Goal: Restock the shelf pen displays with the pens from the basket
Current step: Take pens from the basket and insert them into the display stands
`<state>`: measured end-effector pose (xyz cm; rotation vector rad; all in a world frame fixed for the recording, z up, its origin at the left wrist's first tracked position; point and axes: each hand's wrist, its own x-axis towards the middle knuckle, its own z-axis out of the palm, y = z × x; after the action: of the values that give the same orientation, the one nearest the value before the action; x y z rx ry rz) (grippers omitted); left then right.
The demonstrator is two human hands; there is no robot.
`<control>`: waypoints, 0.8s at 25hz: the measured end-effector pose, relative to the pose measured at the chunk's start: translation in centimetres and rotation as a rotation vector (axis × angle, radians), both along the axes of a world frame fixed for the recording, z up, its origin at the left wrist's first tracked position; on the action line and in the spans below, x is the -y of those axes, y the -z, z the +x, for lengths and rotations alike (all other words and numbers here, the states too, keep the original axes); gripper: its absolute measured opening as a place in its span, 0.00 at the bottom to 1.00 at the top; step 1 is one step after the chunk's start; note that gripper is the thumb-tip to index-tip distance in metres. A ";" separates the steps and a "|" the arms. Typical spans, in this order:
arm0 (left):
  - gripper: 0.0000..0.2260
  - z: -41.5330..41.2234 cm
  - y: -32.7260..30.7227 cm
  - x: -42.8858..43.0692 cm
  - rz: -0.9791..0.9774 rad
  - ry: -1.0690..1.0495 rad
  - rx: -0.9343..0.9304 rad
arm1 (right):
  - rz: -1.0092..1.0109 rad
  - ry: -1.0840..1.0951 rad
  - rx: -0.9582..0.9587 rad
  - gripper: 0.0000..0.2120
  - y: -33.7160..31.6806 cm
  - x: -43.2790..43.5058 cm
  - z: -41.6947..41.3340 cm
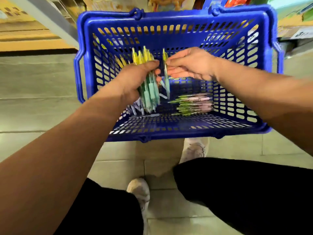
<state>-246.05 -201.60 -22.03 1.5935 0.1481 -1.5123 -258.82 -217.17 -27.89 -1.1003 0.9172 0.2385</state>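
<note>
2 hands over the blue basket (169,22): left hand (135,78) fingers grip a pen bundle (149,92), right hand (189,65) fingers pinch 1 pen (166,72).

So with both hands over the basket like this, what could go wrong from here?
1. The left hand grips a thick bundle of green pens; some could slip out as the right hand adds its single pen.
2. Pink pens and pale ones lie loose in the basket; colours could get mixed in the grab.
3. The frame is blurred, suggesting quick motion, so a fumble seems likelier.
</note>
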 end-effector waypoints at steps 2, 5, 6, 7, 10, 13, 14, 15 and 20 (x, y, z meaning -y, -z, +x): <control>0.03 -0.5 -4.5 -0.5 -0.015 -0.049 -0.041 | 0.052 0.077 0.002 0.06 -5.4 -1.1 -1.1; 0.07 -1.1 -11.3 -2.0 -0.018 -0.014 -0.098 | 0.029 0.206 -0.039 0.01 -13.3 -4.0 -4.0; 0.08 -1.2 -13.7 -2.6 -0.023 0.006 -0.108 | 0.022 0.236 -0.045 0.01 -15.9 -5.0 -5.1; 0.09 -1.2 -16.7 -3.3 -0.024 0.037 -0.109 | 0.027 0.260 -0.041 0.02 -19.1 -6.0 -6.2; 0.07 -1.4 -26.6 -5.2 -0.032 0.134 -0.102 | 0.045 0.331 -0.020 0.07 -29.7 -9.4 -9.2; 0.07 -2.3 -37.7 -7.5 -0.051 0.244 -0.106 | 0.037 0.371 -0.022 0.06 -40.9 -13.1 -10.6; 0.07 -2.7 -41.0 -8.2 -0.059 0.255 -0.126 | 0.041 0.387 -0.007 0.06 -44.2 -14.2 -10.7; 0.07 -3.0 -44.7 -9.2 -0.075 0.254 -0.145 | 0.042 0.410 0.005 0.06 -48.1 -15.5 -10.7; 0.08 -4.7 -59.2 -14.1 -0.162 0.228 -0.212 | -0.018 0.550 0.057 0.03 -63.9 -21.3 -11.0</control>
<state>-250.74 -187.46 37.15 1.3547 -0.0399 -1.8214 -269.86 -195.89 35.96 -0.8281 1.1334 -0.2536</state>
